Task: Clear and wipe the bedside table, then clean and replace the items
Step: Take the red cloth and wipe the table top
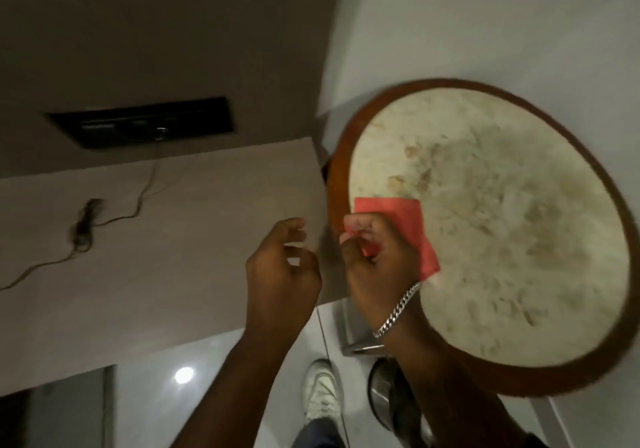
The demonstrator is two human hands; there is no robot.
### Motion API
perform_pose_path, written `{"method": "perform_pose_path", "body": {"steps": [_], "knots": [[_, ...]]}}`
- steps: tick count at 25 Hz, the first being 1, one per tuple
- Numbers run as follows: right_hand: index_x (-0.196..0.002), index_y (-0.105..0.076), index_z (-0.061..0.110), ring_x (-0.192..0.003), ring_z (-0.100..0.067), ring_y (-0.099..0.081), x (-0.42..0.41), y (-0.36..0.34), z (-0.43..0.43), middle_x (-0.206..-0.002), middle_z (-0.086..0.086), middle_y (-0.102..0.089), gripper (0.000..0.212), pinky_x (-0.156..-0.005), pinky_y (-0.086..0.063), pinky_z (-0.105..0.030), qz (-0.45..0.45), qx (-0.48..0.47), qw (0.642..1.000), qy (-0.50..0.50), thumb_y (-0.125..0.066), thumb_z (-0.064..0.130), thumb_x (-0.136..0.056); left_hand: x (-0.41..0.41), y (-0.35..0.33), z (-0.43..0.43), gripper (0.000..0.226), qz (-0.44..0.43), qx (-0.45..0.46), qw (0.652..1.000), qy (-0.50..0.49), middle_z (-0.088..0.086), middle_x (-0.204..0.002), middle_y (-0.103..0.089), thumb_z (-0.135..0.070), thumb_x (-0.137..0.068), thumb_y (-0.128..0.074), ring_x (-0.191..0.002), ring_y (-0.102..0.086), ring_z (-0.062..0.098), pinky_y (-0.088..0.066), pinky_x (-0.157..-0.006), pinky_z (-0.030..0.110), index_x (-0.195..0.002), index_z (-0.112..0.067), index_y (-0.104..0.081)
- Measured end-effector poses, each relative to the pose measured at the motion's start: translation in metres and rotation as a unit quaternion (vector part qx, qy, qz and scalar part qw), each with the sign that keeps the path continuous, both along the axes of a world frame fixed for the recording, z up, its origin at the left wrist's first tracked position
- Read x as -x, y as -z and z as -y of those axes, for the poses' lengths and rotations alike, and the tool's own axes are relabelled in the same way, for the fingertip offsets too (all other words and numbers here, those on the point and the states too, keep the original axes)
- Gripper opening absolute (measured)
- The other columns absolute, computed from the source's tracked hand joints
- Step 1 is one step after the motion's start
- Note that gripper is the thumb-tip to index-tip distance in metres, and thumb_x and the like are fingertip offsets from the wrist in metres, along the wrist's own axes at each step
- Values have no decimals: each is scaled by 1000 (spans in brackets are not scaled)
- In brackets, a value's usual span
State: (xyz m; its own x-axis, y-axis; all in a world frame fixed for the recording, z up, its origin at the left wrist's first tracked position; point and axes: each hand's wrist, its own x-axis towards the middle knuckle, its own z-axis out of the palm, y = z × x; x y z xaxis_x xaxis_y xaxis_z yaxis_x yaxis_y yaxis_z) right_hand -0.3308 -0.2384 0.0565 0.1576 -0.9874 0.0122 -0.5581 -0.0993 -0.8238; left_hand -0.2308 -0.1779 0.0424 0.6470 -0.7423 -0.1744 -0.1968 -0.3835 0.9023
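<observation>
The round bedside table [502,226] has a pale marbled top and a brown wooden rim, and it fills the right half of the view. A red cloth [405,219] lies on its left part near the rim. My right hand [377,260], with a silver chain bracelet on the wrist, is closed on the near edge of that cloth. My left hand [280,267] hovers just left of the table rim with its fingers curled apart and nothing in it. Nothing else rests on the tabletop.
A beige upholstered panel [156,239] stands left of the table. A thin cable with a coiled plug [85,226] hangs over it from a black socket panel [145,122] on the wall. White shoes [322,392] and a glossy floor show below.
</observation>
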Motion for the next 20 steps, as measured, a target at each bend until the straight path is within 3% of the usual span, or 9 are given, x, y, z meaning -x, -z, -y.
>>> {"method": "perform_pose_path", "body": {"steps": [3,6,9,11,14,15,17,18,20], "knots": [[-112,-60,13,-102,-28,-57,60,15,33,-110,-10,-64,35,-87,-50,-43,-120,31,986,114,-65,17,-77,52,23,40,15,-26,-64,995,66,-14,-77,-65,-27,-85,-69,-69,-64,-2,-47,-57,7,-86,-37,-58],[-128,-45,15,-111,-30,-55,83,33,48,-120,-11,-59,52,-92,-49,-48,-137,-86,976,143,-63,34,-82,80,43,54,25,30,-102,990,89,-4,-94,-65,-30,-84,-68,-84,-63,11,-50,-71,20,-107,-22,-61],[-138,-34,18,-96,-18,-64,75,43,44,-99,1,-64,63,-81,-53,-32,-63,-154,979,119,-65,30,-85,79,51,47,39,12,-70,996,61,4,-108,-63,-15,-84,-64,-96,-60,21,-53,-83,35,-123,-16,-57],[-141,-31,23,-75,6,-60,54,48,34,-80,17,-56,66,-63,-45,-8,-36,-133,988,68,-66,25,-85,56,57,31,36,-2,-22,999,34,2,-109,-64,-13,-86,-61,-95,-62,17,-54,-80,24,-122,-15,-58],[-138,-34,30,-79,6,-53,0,66,13,-91,19,-53,67,-64,-40,-2,19,-109,994,-20,-70,22,-82,-8,76,0,37,42,32,999,-10,-1,-107,-64,-22,-88,-56,-91,-62,5,-48,-68,7,-124,-16,-56],[-137,-36,29,-82,-1,-53,-20,77,5,-92,17,-51,66,-69,-41,-6,24,-112,993,-35,-70,21,-81,-33,87,-12,40,62,27,997,-21,1,-110,-65,-21,-87,-55,-94,-63,6,-49,-73,9,-127,-14,-55],[-135,-41,18,-86,-11,-51,-54,102,-5,-90,10,-52,62,-76,-45,-21,20,-149,988,-44,-71,13,-80,-87,118,-39,49,115,-39,993,-10,15,-123,-62,-14,-84,-53,-112,-61,26,-51,-94,32,-132,-5,-52],[-131,-45,10,-88,-17,-53,-65,116,-9,-90,4,-56,57,-83,-47,-27,2,-172,984,-49,-70,7,-79,-111,136,-52,56,154,-100,983,27,22,-133,-56,-15,-81,-50,-124,-53,37,-44,-104,42,-135,0,-49],[-127,-51,4,-104,-29,-58,-76,145,-18,-109,-13,-64,51,-95,-44,-36,-136,-131,980,-63,-66,15,-79,-152,170,-82,70,242,-207,938,136,20,-156,-31,-28,-83,-44,-145,-25,40,-22,-118,50,-147,-2,-34]]}}
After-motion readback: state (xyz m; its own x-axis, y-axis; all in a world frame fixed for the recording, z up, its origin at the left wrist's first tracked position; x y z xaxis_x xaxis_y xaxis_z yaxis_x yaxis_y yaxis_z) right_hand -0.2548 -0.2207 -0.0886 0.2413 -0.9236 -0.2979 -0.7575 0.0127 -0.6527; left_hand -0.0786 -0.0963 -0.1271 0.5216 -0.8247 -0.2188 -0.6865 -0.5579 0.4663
